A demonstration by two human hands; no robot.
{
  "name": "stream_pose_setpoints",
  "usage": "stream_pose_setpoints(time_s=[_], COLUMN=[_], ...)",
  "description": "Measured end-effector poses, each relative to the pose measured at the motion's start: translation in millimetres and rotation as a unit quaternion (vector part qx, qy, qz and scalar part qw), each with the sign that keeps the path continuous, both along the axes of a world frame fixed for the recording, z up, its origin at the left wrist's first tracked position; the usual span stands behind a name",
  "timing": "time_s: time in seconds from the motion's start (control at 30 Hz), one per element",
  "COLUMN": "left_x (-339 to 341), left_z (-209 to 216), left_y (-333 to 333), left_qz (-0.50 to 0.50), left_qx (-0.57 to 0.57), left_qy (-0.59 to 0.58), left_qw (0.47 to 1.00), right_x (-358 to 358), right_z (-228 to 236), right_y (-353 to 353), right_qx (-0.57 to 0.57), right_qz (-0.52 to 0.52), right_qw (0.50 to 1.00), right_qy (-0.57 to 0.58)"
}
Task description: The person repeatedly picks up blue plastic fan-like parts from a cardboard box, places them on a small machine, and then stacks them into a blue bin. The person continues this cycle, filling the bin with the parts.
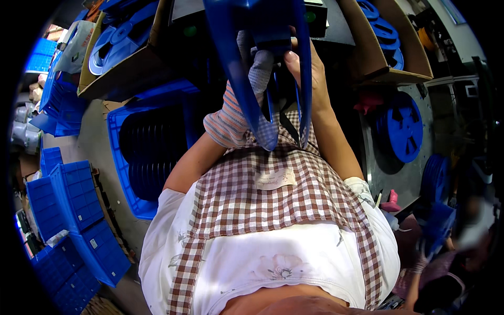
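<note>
Right in front of me I hold a blue plastic reel (231,63), seen close up and nearly edge on, with its two sides reaching down toward my apron. My left hand (258,73) wears a grey knit glove with a striped cuff, and its fingers close round the reel's middle between the two sides. On the other side my bare right hand (310,71) grips the reel, thumb near the hub. The reel itself hides most of the right fingers.
Open cardboard boxes with blue reel parts stand at far left (118,79) and far right (409,73). A blue crate (123,178) of dark discs sits left. Blue reels (401,128) lie right. Blue bins (79,194) stack at the left. Another person's hand (419,261) shows lower right.
</note>
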State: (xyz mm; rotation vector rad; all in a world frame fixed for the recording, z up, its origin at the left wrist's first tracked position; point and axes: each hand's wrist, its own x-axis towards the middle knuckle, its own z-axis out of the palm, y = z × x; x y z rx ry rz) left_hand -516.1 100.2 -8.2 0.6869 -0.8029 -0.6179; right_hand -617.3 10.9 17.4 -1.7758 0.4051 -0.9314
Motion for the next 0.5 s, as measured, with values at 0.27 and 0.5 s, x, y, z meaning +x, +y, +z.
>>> stream_pose_setpoints(time_s=[0.27, 0.5], left_x=[-1.1, -2.2], left_z=[-10.8, -25.1], left_y=[-1.3, -8.1], left_qz=[-0.009, -0.010], left_qx=[0.014, 0.014], left_qy=[-0.010, -0.009], left_qw=[1.000, 1.000], right_x=[5.2, 5.1], right_z=[-5.8, -4.1], right_y=[-2.3, -0.9], right_qx=[-0.005, 0.023], right_qz=[0.008, 0.033], right_qw=[1.000, 0.999], right_qy=[-0.021, -0.034])
